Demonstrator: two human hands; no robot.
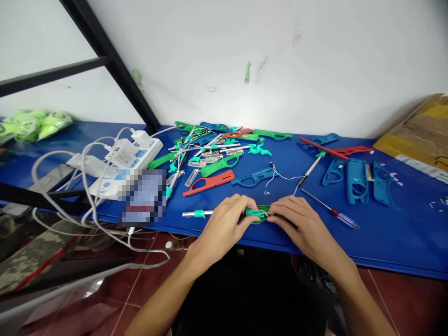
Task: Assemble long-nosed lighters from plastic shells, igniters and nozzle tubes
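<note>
My left hand point(226, 224) is closed on the left part of a green lighter casing point(258, 220) at the front edge of the blue table. A metal tube with a teal piece point(199, 213) sticks out to the left from under that hand. My right hand point(301, 221) pinches at the casing's right end, where thin white wires show between the fingertips. Inside the casing lies a teal part. Just behind the hands are a blue casing half point(255, 177) and a red one point(209, 183). A screwdriver point(345, 218) with a clear handle lies right of my right hand.
A pile of green casings point(222, 164), metal tubes and wires lies at the back. Blue casings point(357, 181) are on the right, near a cardboard box point(416, 135). To the left are a power strip point(140, 161) with white cables, a pixelated phone point(145, 198) and a black metal frame point(119, 70).
</note>
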